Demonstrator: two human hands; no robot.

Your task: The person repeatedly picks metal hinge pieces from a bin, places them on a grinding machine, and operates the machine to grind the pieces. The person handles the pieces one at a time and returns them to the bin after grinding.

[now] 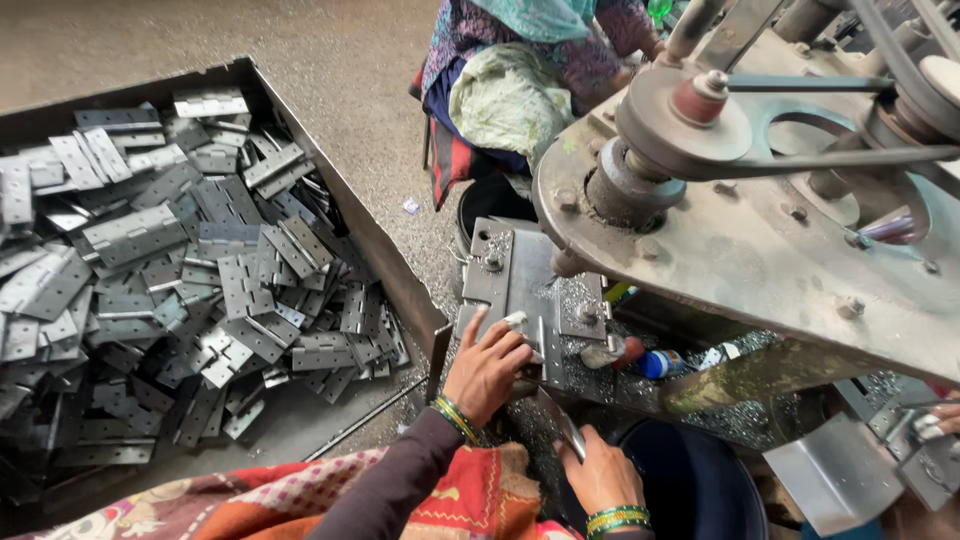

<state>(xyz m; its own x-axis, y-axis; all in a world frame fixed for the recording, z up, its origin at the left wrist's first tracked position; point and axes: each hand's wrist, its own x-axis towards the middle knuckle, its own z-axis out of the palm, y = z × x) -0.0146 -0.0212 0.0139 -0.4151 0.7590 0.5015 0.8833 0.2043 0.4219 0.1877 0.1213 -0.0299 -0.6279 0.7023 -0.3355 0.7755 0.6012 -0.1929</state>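
My left hand (pixel 488 365) rests on the grey metal work plate (pixel 515 270) of a drilling machine, fingers curled over a small metal piece at the plate's front edge. My right hand (pixel 598 470) is lower, closed around a flat metal hinge (pixel 560 420) that slants up toward the plate. Both wrists carry green and yellow bangles. Metal shavings cover the plate around the drill point.
A big open metal tray (pixel 400 270) on the left is heaped with grey hinges (pixel 200 270). The machine's pulley and belt (pixel 690 130) overhang the plate. Another person (pixel 520 80) sits behind. A dark bucket (pixel 690 490) stands below right.
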